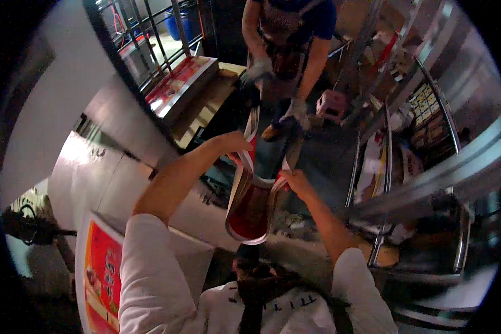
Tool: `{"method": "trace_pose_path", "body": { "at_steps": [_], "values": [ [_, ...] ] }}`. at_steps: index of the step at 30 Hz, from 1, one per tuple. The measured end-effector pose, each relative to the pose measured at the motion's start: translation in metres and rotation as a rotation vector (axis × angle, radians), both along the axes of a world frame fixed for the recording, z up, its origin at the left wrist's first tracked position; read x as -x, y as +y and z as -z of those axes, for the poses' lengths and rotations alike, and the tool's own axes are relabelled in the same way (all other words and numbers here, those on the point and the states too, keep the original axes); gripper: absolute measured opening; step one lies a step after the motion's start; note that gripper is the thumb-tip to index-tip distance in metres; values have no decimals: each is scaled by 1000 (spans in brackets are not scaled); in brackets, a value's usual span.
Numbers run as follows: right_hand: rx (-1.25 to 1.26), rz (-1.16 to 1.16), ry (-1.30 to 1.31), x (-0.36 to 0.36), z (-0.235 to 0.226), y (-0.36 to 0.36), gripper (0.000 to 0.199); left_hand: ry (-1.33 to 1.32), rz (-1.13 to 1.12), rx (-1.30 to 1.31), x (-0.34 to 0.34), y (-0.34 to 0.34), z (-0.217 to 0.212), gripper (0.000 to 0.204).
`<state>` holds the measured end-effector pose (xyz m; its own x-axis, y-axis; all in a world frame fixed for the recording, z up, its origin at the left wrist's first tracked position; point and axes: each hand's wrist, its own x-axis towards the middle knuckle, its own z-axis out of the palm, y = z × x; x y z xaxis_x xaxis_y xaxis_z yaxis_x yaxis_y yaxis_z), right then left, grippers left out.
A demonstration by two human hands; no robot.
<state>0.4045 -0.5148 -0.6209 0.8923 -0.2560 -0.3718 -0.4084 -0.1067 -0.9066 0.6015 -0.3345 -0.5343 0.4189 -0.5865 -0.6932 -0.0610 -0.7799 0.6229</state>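
Note:
A red printed sheet with a pale border (pixel 251 214) hangs in a sagging curve between my arms, its low loop close to my body. My left hand (pixel 237 146) is closed on one edge of it. On the opposite edge, lower in the picture, my right hand (pixel 296 183) grips with its fingers wrapped round. Facing me, a co-worker in a blue top and an apron has one gloved hand (pixel 260 70) and another gloved hand (pixel 296 111) at the far end of the sheet. That far end is dark and partly hidden.
A stack of red printed sheets (pixel 186 83) lies on boards at the far left, beside dark metal bars. Another red printed stack (pixel 103 273) stands at the lower left. A pink stool (pixel 332 104) is behind the co-worker; metal rails (pixel 387 178) run along the right.

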Motion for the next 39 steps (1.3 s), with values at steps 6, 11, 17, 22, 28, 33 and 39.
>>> {"method": "trace_pose_path", "body": {
  "at_steps": [6,11,17,22,28,33,39],
  "values": [
    [34,119,-9,-87,0,-82,38,-111,103,188,-101,-64,14,35],
    [5,217,57,-121,-2,-122,37,-158,276,141,-185,-88,49,27],
    [12,346,6,-152,4,-157,37,56,-126,47,-217,-90,86,26],
    [283,181,120,-181,22,-185,43,-234,-354,159,-256,-69,96,29],
    [382,316,69,-173,36,-182,43,-1152,2,-119,-159,-66,19,26],
    [228,-5,-199,-125,68,-52,32,-859,-39,643,99,-9,-18,21],
    [126,-840,-293,-16,13,150,27,-1133,-565,67,305,202,-20,39]
  ]
}}
